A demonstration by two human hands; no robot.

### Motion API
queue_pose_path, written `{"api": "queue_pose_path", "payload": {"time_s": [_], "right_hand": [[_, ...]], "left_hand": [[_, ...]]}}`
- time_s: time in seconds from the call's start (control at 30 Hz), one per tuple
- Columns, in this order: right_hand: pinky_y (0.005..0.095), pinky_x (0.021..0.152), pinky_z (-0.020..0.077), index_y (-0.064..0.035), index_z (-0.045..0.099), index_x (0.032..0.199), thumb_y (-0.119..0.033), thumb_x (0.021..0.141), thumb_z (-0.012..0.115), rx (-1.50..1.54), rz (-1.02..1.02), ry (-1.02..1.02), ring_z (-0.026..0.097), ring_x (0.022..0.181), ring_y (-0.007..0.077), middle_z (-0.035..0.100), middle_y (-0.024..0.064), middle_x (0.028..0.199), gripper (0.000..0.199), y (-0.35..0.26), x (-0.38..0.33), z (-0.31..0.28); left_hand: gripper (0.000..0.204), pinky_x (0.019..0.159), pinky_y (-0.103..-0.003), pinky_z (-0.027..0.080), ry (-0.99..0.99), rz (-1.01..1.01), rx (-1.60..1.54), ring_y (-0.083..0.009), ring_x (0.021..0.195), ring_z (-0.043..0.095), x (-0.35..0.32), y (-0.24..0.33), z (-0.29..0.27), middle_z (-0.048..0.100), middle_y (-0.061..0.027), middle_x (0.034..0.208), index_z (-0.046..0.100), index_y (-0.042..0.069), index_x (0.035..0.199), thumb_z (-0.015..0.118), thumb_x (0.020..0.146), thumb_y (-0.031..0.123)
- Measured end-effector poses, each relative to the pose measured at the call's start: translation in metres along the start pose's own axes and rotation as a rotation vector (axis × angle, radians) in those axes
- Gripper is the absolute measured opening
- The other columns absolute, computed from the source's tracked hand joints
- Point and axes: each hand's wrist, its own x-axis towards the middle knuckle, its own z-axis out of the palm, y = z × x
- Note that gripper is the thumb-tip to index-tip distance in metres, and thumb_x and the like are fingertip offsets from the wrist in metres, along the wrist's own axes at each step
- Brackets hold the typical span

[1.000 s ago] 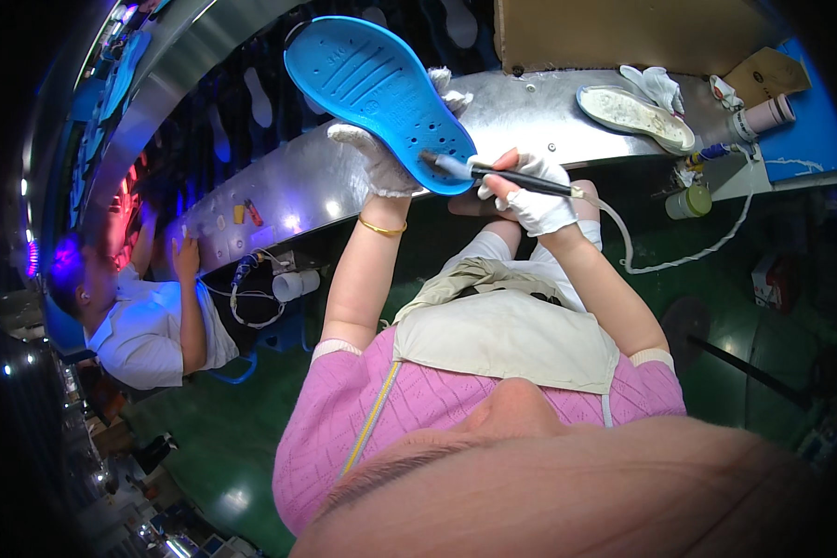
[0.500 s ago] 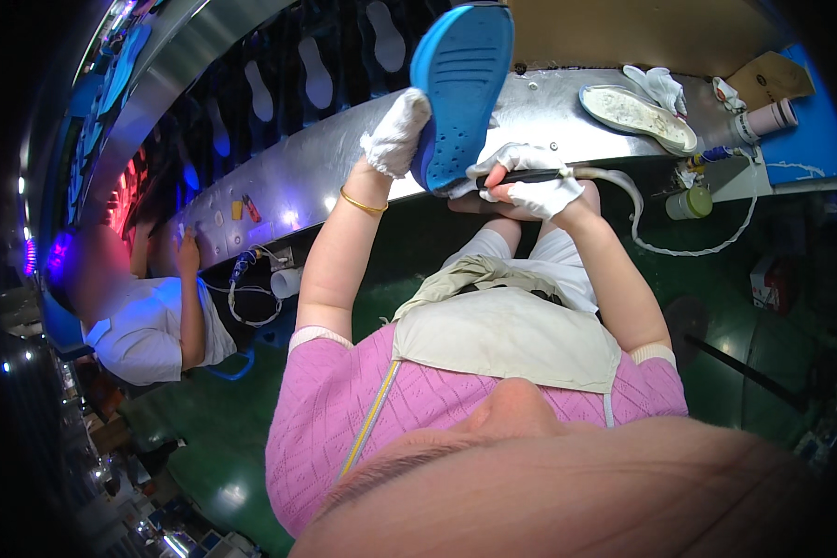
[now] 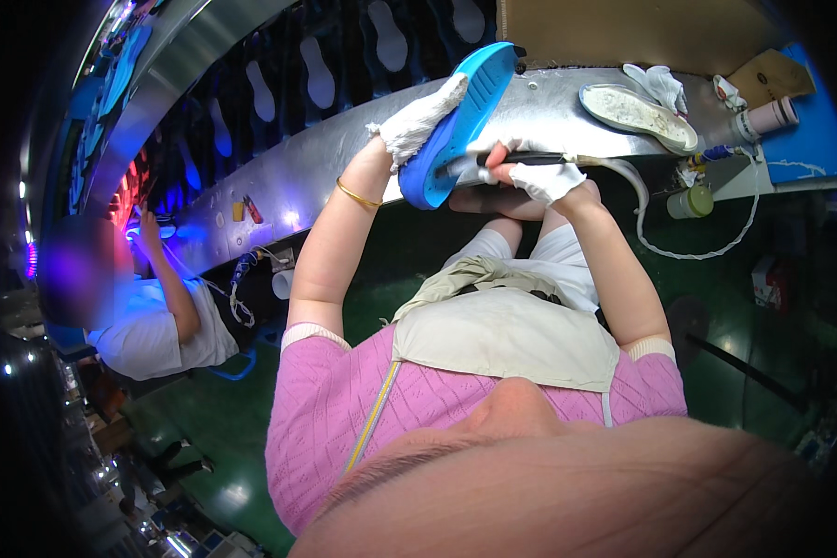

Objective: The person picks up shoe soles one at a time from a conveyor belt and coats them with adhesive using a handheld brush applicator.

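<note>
The left hand (image 3: 418, 121), in a white glove, holds a blue shoe sole (image 3: 460, 121) up in the air, above the lap and just in front of the shiny metal desk (image 3: 549, 107). Its grip is closed around the edge of the sole, and the sole is tipped on its side, likely so the right hand can reach it. The right hand (image 3: 539, 175), also gloved, has its fingers wrapped tight around a thin dark tool (image 3: 521, 160). The tool's tip points at the lower part of the sole. A pale hose (image 3: 644, 200) runs from the tool and hangs down in a loop.

On the desk lies a grey-white sole (image 3: 637, 113) with white gloves (image 3: 658, 84) beside it. A small green pot (image 3: 690, 202) sits near the edge. Behind the desk a dark belt (image 3: 344, 84) carries more soles. The floor is green. Another person in a white shirt (image 3: 158, 325) works to the left, near purple light.
</note>
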Motion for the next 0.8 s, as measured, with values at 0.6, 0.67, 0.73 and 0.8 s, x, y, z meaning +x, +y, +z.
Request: {"api": "queue_pose_path", "payload": {"time_s": [0.6,0.67,0.73,0.8], "right_hand": [[0.0261,0.071,0.0516,-0.0109,0.067,0.09,-0.022,0.079,0.078,-0.375,-0.479,0.06,0.062,0.08,0.0117,0.067,0.0032,0.084,0.019,-0.016,0.0,-0.032],[0.0246,0.071,0.0518,-0.0096,0.066,0.091,-0.012,0.08,0.077,-0.277,-0.479,0.135,0.063,0.08,0.0115,0.067,0.0043,0.086,0.016,-0.016,-0.002,-0.028],[0.0246,0.072,0.0521,-0.0076,0.064,0.094,-0.009,0.081,0.076,-0.267,-0.48,0.199,0.063,0.08,0.0118,0.067,0.0045,0.087,0.017,-0.012,-0.002,-0.023],[0.0253,0.072,0.0521,-0.0052,0.062,0.098,-0.009,0.082,0.075,-0.354,-0.47,0.303,0.063,0.079,0.0122,0.066,0.0054,0.089,0.021,-0.002,0.0,-0.018]], "left_hand": [[0.077,0.101,-0.045,0.048,0.027,0.512,-0.606,-0.0303,0.116,0.058,-0.025,-0.001,-0.027,0.056,-0.0164,0.128,0.044,0.005,0.136,0.049,0.089,0.065],[0.078,0.1,-0.044,0.049,-0.057,0.586,-0.575,-0.0313,0.12,0.055,-0.025,-0.005,-0.037,0.052,-0.0168,0.133,0.041,0.006,0.139,0.051,0.088,0.064],[0.084,0.1,-0.049,0.048,0.037,0.429,-0.518,-0.0349,0.121,0.054,-0.022,-0.015,-0.04,0.051,-0.0214,0.135,0.04,0.003,0.141,0.049,0.087,0.067],[0.084,0.102,-0.049,0.046,-0.353,0.032,-1.048,-0.0374,0.121,0.054,-0.024,-0.033,-0.036,0.052,-0.025,0.132,0.039,-0.001,0.141,0.045,0.089,0.065]]}}
